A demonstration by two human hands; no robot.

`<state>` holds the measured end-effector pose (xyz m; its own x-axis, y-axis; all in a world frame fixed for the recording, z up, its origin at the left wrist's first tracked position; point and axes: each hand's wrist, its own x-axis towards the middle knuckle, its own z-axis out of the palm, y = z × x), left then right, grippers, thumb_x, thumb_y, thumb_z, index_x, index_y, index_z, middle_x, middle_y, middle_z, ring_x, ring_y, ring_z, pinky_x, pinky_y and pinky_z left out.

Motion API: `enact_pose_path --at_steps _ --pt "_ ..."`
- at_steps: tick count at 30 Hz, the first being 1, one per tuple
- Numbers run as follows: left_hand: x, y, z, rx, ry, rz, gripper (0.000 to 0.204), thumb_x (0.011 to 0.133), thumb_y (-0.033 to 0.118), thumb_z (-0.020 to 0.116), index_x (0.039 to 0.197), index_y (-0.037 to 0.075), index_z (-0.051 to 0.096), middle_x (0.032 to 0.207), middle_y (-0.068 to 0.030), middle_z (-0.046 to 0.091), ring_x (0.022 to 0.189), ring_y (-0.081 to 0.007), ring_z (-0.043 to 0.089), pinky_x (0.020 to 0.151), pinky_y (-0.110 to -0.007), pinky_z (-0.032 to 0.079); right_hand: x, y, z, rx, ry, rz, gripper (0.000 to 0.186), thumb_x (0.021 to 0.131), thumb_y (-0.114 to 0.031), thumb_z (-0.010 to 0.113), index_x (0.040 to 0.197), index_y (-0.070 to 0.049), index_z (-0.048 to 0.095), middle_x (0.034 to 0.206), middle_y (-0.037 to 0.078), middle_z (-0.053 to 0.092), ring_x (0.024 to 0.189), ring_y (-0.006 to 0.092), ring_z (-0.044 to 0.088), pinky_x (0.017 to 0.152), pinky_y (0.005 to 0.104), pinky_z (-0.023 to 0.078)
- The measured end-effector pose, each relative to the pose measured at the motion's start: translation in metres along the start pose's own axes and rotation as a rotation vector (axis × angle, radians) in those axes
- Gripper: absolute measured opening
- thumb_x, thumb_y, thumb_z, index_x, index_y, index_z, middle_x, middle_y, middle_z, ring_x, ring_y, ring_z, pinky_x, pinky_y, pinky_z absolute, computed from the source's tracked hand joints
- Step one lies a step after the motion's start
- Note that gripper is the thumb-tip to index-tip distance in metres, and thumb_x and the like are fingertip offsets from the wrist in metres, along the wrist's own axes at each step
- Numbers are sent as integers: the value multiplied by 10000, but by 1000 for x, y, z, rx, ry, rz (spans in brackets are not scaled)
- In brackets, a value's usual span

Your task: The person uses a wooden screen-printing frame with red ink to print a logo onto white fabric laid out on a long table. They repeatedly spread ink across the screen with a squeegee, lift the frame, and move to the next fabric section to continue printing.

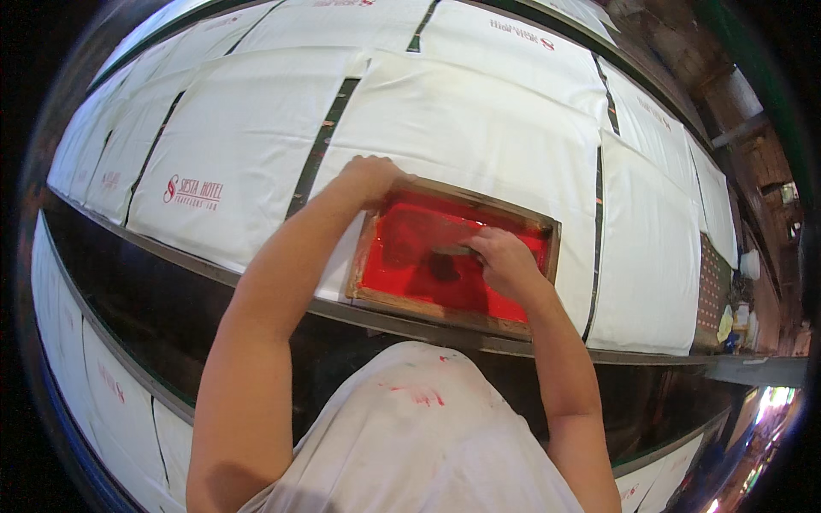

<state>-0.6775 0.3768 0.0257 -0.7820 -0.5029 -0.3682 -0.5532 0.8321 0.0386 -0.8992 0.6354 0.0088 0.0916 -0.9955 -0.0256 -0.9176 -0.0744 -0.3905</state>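
A long dark table [312, 162] runs beneath a shallow, rectangular wooden frame [363, 256]. A smooth white cloth [462, 128] lies under the frame; to its left lies a red-printed white cloth [244, 154]. Glossy red liquid [410, 244] spreads inside the frame. At its far-left corner bends the left hand [374, 178], fingertips hidden, so I can't tell its grip. Within the frame, the right hand [503, 259] has its fingers pinched closed on a small, thin, flat tool [451, 250].

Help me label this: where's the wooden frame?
Head view: the wooden frame lies just right of centre on white cloth, left hand at its far-left corner.
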Motion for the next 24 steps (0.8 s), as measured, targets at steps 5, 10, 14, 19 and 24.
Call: enact_pose_path --at_steps 5,10,14,19,24 --pt "1 -4 2 -36 -32 3 962 775 118 979 1613 455 648 1364 -131 770 1293 -371 754 1070 -528 612 59 -29 28 -90 128 2 520 856 53 670 1343 -86 790 1251 161 756 1206 394 704 1045 527 580" --pt "4 -10 17 -72 13 14 983 771 75 978 1619 443 645 1393 -107 780 1305 -354 757 1068 -526 615 27 -66 60 -181 194 -30 522 844 40 673 1338 -81 788 1235 152 754 1161 388 699 1021 518 559" --pt "4 -13 16 -82 5 27 1010 762 47 978 1630 435 636 1400 -101 781 1309 -345 759 1070 -519 617 -5 -94 62 -116 168 -97 521 821 17 723 1329 -78 787 1225 148 756 1164 385 708 1014 537 557" --pt "6 -13 15 -50 -6 43 1001 781 70 974 1642 437 620 1401 -104 781 1314 -343 757 1072 -518 620 27 -83 13 -48 -230 30 538 795 60 712 1308 -77 799 1165 166 766 1146 400 721 986 533 576" --pt "8 -13 7 -40 -40 62 984 801 104 971 1648 448 609 1403 -105 776 1317 -348 756 1065 -526 625 82 -48 18 -63 -2 97 523 814 63 670 1297 -86 808 1134 192 764 1142 407 721 991 545 579"
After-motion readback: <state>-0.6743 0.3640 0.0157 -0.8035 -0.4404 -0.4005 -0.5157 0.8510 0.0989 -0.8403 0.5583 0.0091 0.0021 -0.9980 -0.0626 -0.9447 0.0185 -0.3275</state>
